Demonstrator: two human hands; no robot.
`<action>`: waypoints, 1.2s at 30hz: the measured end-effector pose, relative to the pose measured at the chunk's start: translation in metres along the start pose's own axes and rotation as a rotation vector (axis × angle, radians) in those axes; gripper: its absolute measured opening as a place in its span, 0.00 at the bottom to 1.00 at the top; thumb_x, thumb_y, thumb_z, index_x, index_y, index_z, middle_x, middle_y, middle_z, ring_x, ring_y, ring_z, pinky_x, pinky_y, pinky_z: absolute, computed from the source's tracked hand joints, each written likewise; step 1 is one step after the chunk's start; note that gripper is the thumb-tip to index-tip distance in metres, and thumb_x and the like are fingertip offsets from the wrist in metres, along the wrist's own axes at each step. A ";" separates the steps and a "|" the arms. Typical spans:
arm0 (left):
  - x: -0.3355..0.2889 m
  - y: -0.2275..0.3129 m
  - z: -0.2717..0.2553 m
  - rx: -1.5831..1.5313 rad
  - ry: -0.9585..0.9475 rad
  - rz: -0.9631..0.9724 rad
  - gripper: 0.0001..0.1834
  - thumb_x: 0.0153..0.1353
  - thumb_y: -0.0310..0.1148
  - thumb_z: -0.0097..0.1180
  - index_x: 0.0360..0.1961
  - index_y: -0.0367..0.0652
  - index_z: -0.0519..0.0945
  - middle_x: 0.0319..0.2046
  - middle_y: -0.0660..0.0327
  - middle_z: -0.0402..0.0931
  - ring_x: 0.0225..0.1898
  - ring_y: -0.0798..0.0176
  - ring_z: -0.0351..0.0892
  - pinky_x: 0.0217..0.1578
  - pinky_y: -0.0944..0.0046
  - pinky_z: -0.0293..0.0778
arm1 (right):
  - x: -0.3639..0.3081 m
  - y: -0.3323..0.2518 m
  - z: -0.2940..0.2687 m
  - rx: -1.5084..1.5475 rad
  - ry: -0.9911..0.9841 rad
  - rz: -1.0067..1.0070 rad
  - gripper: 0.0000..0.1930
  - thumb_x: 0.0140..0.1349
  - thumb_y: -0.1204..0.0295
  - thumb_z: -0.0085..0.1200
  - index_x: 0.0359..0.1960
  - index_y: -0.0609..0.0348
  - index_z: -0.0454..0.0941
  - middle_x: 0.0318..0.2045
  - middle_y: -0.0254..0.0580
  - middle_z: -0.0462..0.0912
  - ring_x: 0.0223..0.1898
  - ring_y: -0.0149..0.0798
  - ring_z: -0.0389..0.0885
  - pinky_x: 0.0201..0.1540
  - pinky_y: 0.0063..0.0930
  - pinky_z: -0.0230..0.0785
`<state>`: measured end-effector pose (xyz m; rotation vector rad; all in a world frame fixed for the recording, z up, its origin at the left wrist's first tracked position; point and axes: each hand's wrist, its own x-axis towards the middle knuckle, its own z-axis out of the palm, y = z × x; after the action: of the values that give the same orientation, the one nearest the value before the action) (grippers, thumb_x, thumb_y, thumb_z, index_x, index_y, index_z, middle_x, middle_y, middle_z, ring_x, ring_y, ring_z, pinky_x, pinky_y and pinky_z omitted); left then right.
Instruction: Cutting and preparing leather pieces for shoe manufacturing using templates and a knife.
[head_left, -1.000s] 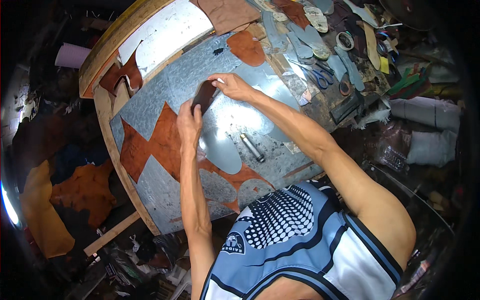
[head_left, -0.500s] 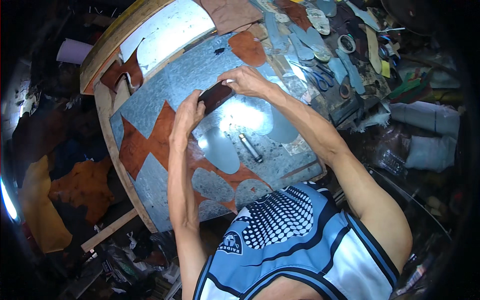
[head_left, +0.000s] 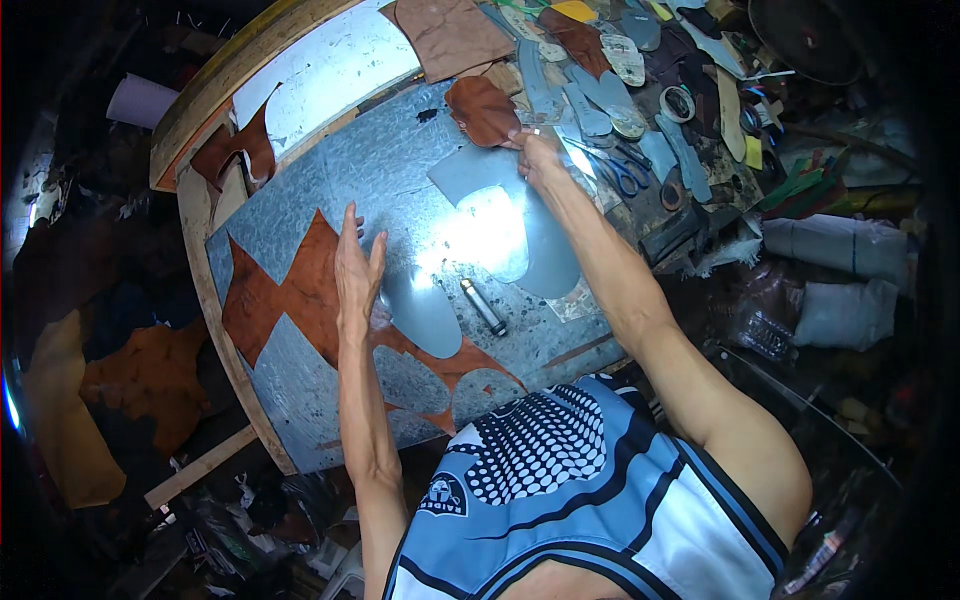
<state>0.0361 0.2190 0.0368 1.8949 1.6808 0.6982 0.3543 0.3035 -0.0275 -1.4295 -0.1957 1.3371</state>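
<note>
My right hand (head_left: 541, 160) pinches the lower right edge of a rounded brown leather piece (head_left: 482, 108) at the far side of the work board. My left hand (head_left: 357, 262) is empty, thumb and fingers apart, over the edge of a brown leather hide (head_left: 300, 290) with cut-out gaps. Beside that hand, a grey rounded template (head_left: 426, 316) lies partly across the hide. A larger grey sheet (head_left: 548, 250) lies under the glare, below my right forearm. Between the two grey pieces rests a short metal cylinder (head_left: 483, 306) with a dark end.
Blue-handled scissors (head_left: 628, 178), a tape roll (head_left: 677, 103) and several grey pattern pieces crowd the right side. A folded brown sheet (head_left: 455, 38) lies at the back beside a bright white panel (head_left: 325, 65). A wooden rail (head_left: 205, 300) edges the grey board (head_left: 290, 390) on the left.
The dark brown piece held between both hands has gone to the far rounded leather piece with my right hand. My left hand has let go, opened and dropped slightly nearer.
</note>
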 end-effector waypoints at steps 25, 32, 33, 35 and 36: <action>-0.210 -0.101 -0.022 0.318 0.366 -0.424 0.26 0.63 0.36 0.55 0.58 0.30 0.71 0.58 0.37 0.68 0.62 0.35 0.63 0.63 0.48 0.59 | 0.005 -0.024 -0.185 -1.529 0.238 -0.733 0.20 0.59 0.68 0.48 0.52 0.59 0.78 0.48 0.60 0.80 0.51 0.61 0.77 0.54 0.46 0.68; -0.214 -0.075 -0.008 -0.043 0.395 -0.440 0.24 0.68 0.33 0.47 0.62 0.31 0.68 0.61 0.40 0.67 0.64 0.40 0.64 0.65 0.53 0.59 | -0.050 -0.028 -0.144 -1.558 0.217 -0.910 0.18 0.62 0.68 0.50 0.52 0.60 0.78 0.46 0.57 0.80 0.48 0.55 0.79 0.49 0.43 0.70; -0.213 -0.075 -0.008 -0.225 0.431 -0.485 0.25 0.69 0.33 0.47 0.63 0.32 0.66 0.63 0.42 0.65 0.65 0.45 0.63 0.64 0.56 0.60 | -0.065 -0.020 -0.132 -1.393 0.082 -1.040 0.17 0.65 0.65 0.50 0.52 0.60 0.78 0.41 0.55 0.82 0.43 0.54 0.81 0.45 0.41 0.72; -0.210 -0.075 -0.004 -0.576 0.536 -0.559 0.26 0.70 0.33 0.48 0.66 0.33 0.63 0.63 0.47 0.66 0.64 0.55 0.65 0.62 0.62 0.63 | -0.115 0.009 -0.102 -1.456 -0.101 -0.910 0.20 0.67 0.60 0.51 0.52 0.61 0.78 0.37 0.53 0.83 0.38 0.49 0.83 0.39 0.37 0.74; -0.211 -0.082 -0.007 -0.576 0.538 -0.566 0.26 0.70 0.33 0.48 0.66 0.33 0.63 0.63 0.47 0.66 0.64 0.55 0.65 0.62 0.62 0.63 | -0.154 0.024 -0.074 -1.502 -0.189 -0.720 0.23 0.64 0.57 0.55 0.53 0.62 0.77 0.33 0.53 0.82 0.34 0.48 0.82 0.37 0.37 0.73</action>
<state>-0.0506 0.0182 -0.0221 0.8165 1.9156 1.3350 0.3454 0.1399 0.0272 -2.0199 -1.9396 0.5695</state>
